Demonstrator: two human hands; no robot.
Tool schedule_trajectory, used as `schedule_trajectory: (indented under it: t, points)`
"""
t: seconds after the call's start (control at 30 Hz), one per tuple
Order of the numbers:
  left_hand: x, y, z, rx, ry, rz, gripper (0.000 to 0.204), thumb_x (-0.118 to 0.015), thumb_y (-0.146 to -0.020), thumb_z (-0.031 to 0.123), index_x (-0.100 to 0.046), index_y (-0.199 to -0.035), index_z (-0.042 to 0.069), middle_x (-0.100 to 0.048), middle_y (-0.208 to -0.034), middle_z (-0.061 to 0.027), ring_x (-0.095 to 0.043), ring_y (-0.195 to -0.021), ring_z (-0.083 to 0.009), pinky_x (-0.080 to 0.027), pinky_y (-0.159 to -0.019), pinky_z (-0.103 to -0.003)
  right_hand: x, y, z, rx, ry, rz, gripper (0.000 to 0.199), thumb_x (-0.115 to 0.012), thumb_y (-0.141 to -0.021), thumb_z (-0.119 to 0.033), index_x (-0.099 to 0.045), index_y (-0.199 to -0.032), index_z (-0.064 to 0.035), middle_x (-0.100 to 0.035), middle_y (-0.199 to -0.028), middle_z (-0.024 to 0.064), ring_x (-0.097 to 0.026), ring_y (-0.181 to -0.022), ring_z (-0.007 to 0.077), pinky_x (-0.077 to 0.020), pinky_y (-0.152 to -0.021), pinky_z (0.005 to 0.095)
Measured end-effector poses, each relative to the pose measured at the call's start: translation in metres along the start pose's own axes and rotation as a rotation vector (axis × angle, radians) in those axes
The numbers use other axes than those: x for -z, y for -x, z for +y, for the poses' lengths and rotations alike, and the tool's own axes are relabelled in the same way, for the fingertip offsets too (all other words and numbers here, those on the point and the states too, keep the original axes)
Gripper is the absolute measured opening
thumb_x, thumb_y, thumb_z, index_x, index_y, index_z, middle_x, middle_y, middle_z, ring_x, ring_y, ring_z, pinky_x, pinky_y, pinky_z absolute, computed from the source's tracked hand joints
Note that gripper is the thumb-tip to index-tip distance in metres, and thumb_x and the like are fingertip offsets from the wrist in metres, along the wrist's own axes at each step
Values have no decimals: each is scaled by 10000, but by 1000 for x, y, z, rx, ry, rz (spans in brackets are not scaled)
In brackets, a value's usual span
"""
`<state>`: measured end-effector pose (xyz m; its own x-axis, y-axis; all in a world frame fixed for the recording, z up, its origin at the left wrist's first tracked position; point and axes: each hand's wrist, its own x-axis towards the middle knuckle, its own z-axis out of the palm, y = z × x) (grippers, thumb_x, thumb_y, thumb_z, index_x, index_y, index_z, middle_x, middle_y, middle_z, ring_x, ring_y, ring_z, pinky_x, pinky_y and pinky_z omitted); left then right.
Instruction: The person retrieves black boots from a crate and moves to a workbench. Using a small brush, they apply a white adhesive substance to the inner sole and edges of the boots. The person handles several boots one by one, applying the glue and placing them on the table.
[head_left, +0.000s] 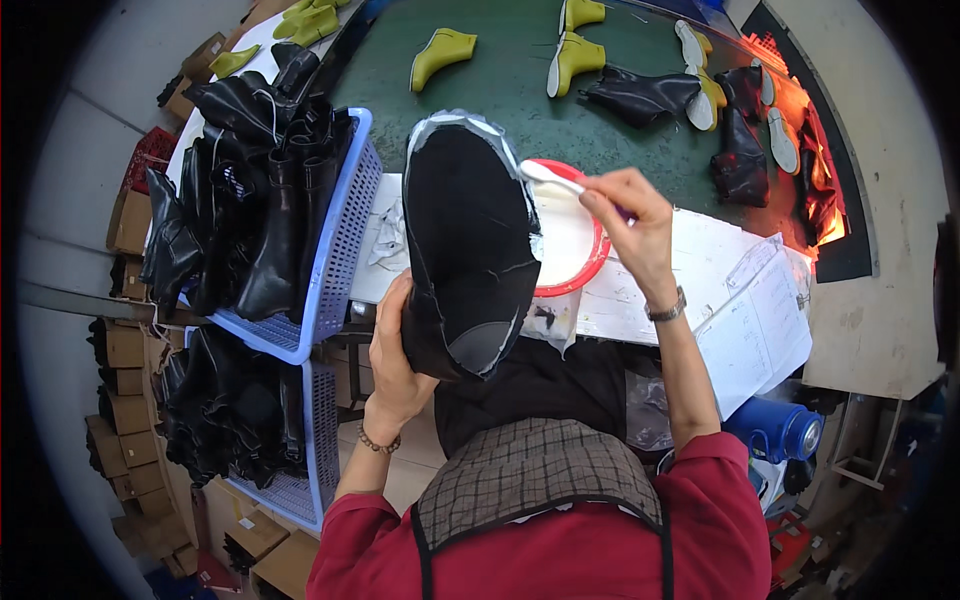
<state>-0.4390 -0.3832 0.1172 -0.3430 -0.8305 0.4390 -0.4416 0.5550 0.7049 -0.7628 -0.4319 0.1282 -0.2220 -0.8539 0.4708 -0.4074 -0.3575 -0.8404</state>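
**Sole up, toe away**

While clasped at the heel by left hand (395,350), black boot (468,245) held sole-up, long axis running away toward green belt (510,75). Right hand (630,215) pinching white-tipped brush (553,176) over red glue bowl (580,250) beside toe.

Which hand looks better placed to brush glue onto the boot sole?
Right, probably. The right hand holds the brush, its tip by the sole's edge, over the red bowl. The left hand is busy gripping the boot.
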Motion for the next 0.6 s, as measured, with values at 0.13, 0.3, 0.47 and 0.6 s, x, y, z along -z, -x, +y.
schedule_trajectory:
  t: [0.13, 0.3, 0.47, 0.6]
  points:
    - [-10, -9, -1, -32, -52, 139, 878, -824, -769, 60, -321, -1483, -32, -483, -1448, -263, -515, -1318, -413, -444, -1096, -449, 5, -2, -11, 142, 82, 5, 194, -806, -818, -40, -787, -1010, -54, -674, -910, 37, -616, -811, 90, -480, -669, 231]
    - [-16, -26, -10, -62, 37, 199, 868, -821, -771, 53, -326, -1478, -33, -483, -1445, -271, -500, -1336, -417, -405, -1129, -458, 17, 29, -17, 34, 26, -166, 180, -787, -816, -20, -783, -995, -33, -688, -880, 57, -598, -703, 96, -454, -605, 237]
    - [-15, -35, -9, -165, 24, 122, 829, -812, -777, 41, -343, -1458, -24, -487, -1441, -271, -497, -1335, -430, -382, -1139, -490, 20, -10, -15, 52, 84, 41, 192, -771, -850, -38, -780, -1042, -39, -669, -889, 47, -593, -742, 88, -447, -612, 235]
    - [-36, -50, -21, -197, 108, 308, 834, -820, -765, 38, -346, -1449, -12, -462, -1459, -273, -475, -1351, -434, -363, -1147, -499, 13, -3, -18, 153, 71, 31, 225, -810, -808, -27, -786, -1031, -45, -668, -904, 42, -607, -753, 88, -470, -638, 224]
